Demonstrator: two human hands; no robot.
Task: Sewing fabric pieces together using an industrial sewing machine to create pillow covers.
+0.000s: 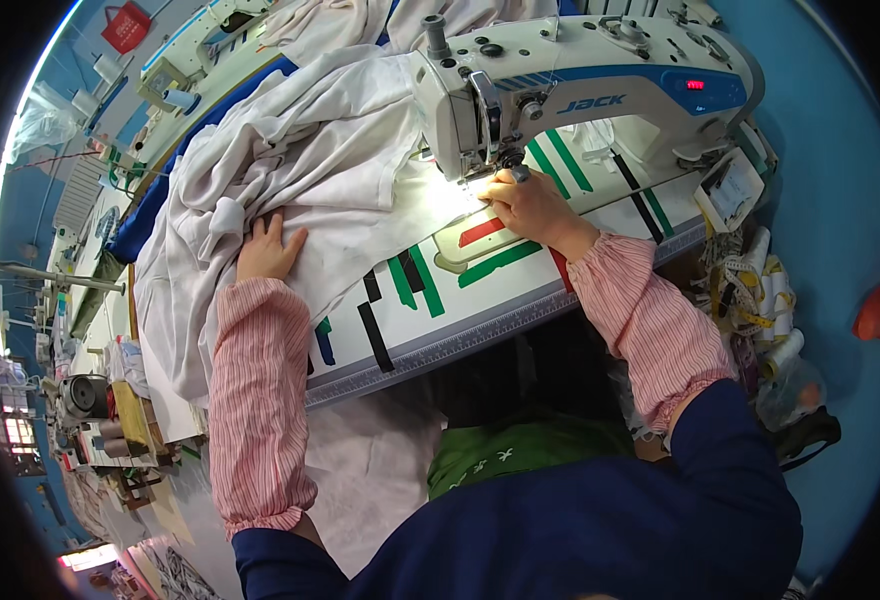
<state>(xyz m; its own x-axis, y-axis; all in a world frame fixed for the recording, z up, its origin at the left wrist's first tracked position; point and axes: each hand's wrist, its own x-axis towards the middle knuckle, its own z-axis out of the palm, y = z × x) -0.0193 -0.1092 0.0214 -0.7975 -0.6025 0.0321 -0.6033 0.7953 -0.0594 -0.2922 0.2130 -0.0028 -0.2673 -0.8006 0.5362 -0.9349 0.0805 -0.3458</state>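
- Fingers (276, 229) of the left hand (266, 258) lie spread and flat on the white cloth (345, 165), left of the sewing machine (650, 90).
- Fingers of the right hand (542, 212) are bunched together beside the sewing machine's needle end, at the cloth's edge; from here I can't tell whether they pinch it.
- The white cloth sprawls in loose folds left of the sewing machine, its edge reaching the lit needle area.
- Green tape strips (426, 282) mark the desk (470, 300) on the wearer's side of the sewing machine.
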